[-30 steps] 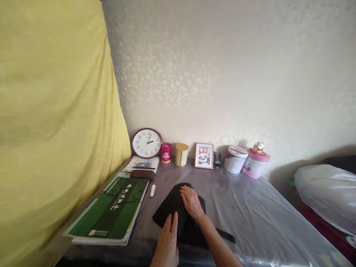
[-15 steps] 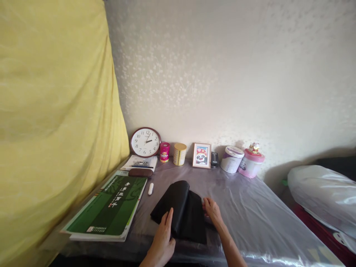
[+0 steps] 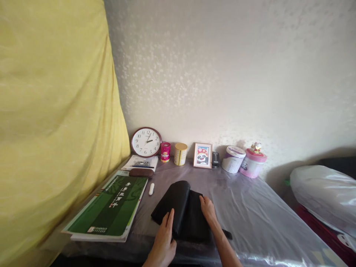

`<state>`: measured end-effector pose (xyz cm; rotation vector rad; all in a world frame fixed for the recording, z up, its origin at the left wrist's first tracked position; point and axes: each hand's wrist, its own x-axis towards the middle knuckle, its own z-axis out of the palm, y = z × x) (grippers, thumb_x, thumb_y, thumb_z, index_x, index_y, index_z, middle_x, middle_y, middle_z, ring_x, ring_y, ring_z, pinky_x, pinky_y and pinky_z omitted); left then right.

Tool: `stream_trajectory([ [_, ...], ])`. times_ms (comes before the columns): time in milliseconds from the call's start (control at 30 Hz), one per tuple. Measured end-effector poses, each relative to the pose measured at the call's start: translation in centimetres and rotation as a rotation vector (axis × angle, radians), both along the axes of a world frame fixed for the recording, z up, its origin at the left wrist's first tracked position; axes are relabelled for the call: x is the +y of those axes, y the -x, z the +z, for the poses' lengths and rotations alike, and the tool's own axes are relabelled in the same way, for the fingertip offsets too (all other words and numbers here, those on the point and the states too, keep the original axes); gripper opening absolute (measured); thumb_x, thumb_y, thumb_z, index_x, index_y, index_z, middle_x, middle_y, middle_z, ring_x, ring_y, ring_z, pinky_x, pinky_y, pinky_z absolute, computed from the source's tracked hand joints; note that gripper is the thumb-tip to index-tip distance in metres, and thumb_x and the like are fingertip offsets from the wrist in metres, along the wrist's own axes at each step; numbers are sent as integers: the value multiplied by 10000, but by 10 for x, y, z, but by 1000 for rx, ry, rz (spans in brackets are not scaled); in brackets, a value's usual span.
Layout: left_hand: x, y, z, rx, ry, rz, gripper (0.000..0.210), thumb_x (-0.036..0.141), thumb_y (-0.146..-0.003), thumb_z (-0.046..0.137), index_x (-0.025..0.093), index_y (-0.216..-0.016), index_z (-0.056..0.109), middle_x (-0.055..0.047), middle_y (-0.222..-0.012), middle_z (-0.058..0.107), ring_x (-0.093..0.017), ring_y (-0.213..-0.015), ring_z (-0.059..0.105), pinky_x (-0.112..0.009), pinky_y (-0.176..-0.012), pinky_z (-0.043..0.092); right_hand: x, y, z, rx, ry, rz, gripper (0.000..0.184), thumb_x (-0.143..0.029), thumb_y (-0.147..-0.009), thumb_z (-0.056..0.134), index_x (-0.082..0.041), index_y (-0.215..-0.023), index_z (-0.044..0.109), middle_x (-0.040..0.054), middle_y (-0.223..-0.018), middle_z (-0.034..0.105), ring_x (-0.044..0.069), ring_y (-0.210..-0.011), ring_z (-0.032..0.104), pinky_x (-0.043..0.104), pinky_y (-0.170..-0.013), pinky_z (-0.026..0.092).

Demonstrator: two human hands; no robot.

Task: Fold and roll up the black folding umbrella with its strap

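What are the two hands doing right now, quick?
Left hand: open, fingers flat on the folded black cloth, holding nothing.
Right hand: open, palm down on the same cloth's right side, gripping nothing.

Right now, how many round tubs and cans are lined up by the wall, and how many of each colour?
Small magenta can: 1
Yellow cylinder can: 1
White tub with purple label: 1
Pink lidded tub with a figurine on top: 1
Total: 4
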<state>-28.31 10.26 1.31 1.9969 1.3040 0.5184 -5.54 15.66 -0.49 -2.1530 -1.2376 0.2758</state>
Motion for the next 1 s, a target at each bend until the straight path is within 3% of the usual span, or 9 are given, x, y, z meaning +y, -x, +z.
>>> stream_trajectory([
  [167,-3,-2,2,117,-26,-1,886,-86,-592,354,123,-1406,73,-137,-1473,184,-181,-1349,219,-265,-1092,207,-7,-5,2,34,-62,12,361,-361,-865,312,-201,-712,596,81,-772,678,203,-729,630,276,-651,409],
  [300,-5,-4,-4,154,-83,-6,887,-83,-598,354,138,-1406,65,-135,-1482,173,-182,-1353,209,-278,-1087,216,1,6,15,150,-248,47,406,-444,-831,315,-205,-634,577,63,-655,651,205,-657,601,283,-607,411],
  [400,-6,-5,-8,178,-96,3,899,-86,-588,356,134,-1406,56,-142,-1484,167,-188,-1354,205,-281,-1085,219,13,20,27,230,-294,67,392,-474,-802,353,-207,-603,560,60,-631,637,207,-647,591,288,-604,421],
  [567,-5,-7,-13,198,-118,9,902,-76,-577,367,126,-1404,70,-136,-1490,151,-191,-1358,195,-286,-1085,216,32,44,33,363,-256,67,293,-423,-791,420,-187,-716,578,66,-681,649,209,-676,624,274,-574,466],
  [700,-3,-7,-15,212,-117,13,894,-66,-574,376,111,-1401,88,-141,-1488,153,-193,-1353,211,-285,-1081,229,41,60,31,450,-184,83,332,-411,-825,388,-144,-916,563,50,-648,640,178,-469,608,265,-412,461],
  [1000,-1,-2,-5,285,-68,-19,817,14,-603,422,18,-1376,158,-167,-1481,160,-217,-1364,170,-301,-1108,189,53,77,29,472,-86,147,336,-349,-872,353,-108,-1079,464,-4,-510,582,166,-401,593,246,-375,463],
])
